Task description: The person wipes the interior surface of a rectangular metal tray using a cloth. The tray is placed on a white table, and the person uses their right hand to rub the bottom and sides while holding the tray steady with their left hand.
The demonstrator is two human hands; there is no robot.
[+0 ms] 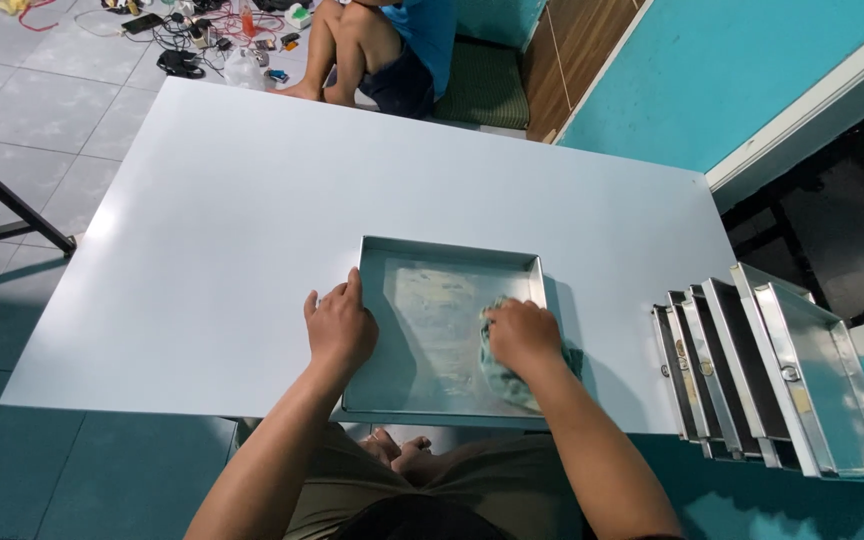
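Note:
A square metal baking tray (422, 260) lies flat near the front edge of a white table (252, 210). My left hand (339, 327) rests on the tray's left rim, fingers pressed against it. My right hand (522, 337) is inside the tray at its right side, closed on a light green cloth (500, 378) that is pressed to the tray floor. The tray floor shows smeared streaks in the middle.
Several more metal trays (752, 370) stand on edge in a row at the table's right front corner. A person in a blue shirt (392, 45) sits on the floor beyond the table, with cables and small items (202, 30) scattered nearby. A turquoise wall (722, 70) is at right.

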